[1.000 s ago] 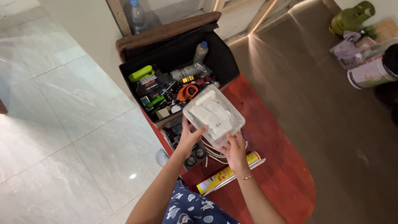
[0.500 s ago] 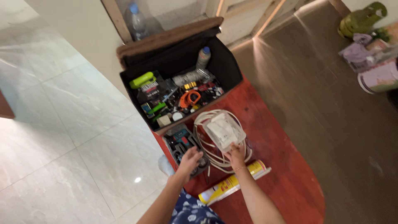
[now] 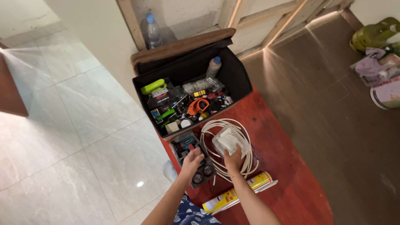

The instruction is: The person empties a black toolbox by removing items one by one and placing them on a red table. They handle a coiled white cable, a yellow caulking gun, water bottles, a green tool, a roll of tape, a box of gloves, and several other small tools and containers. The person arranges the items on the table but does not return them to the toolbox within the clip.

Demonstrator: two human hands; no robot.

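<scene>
My right hand [image 3: 233, 160] grips a clear plastic packet [image 3: 227, 141] with white contents, held low over a coil of white cable [image 3: 222, 127] on the red table [image 3: 283, 166]. My left hand [image 3: 192, 159] rests with spread fingers on a small black tray of parts [image 3: 186, 146] at the table's left edge. Just behind both stands an open black tool box [image 3: 233, 73] crammed with tools, among them orange-handled pliers [image 3: 197, 105] and a lime green tool [image 3: 153, 86].
A yellow tube [image 3: 235, 193] lies on the table near my right forearm. A plastic bottle [image 3: 213, 66] stands inside the box, another bottle [image 3: 152, 30] by the wall behind. White tiled floor lies left; a bucket [image 3: 386, 93] and green bag [image 3: 375, 35] sit far right.
The packet came down from in front of the box to just above the cable coil. My left hand let go of it and moved onto the small tray.
</scene>
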